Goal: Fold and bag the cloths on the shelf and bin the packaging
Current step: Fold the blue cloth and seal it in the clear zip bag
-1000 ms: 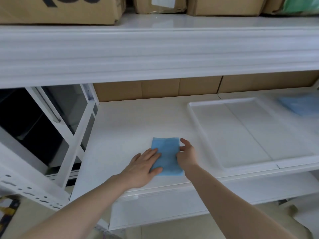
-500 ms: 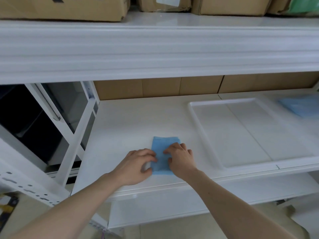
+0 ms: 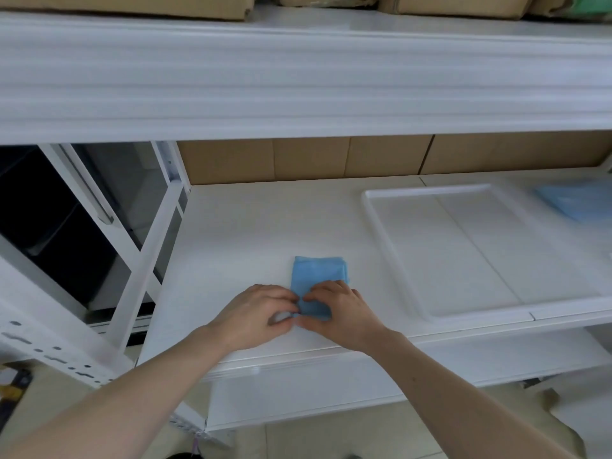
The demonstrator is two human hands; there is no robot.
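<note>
Now, surface: you work on a white shelf (image 3: 251, 226), white tray (image 3: 390, 260) at right, cardboard boxes (image 3: 308, 159) behind.
Hard to make out: pale blue stack (image 3: 576, 202) at right edge, blurred and cut off.
Cloth: small folded blue cloth (image 3: 314, 276) at centre, near the shelf's front edge.
Hands: your left hand (image 3: 255, 313) and right hand (image 3: 341, 313) meet, fingers curled, pinching the cloth's near end.

1. No text, label, brand, number or sign can be read.
2. Brown cardboard boxes (image 3: 126, 6) at 12 o'clock, on the upper shelf, show only plain faces.
</note>
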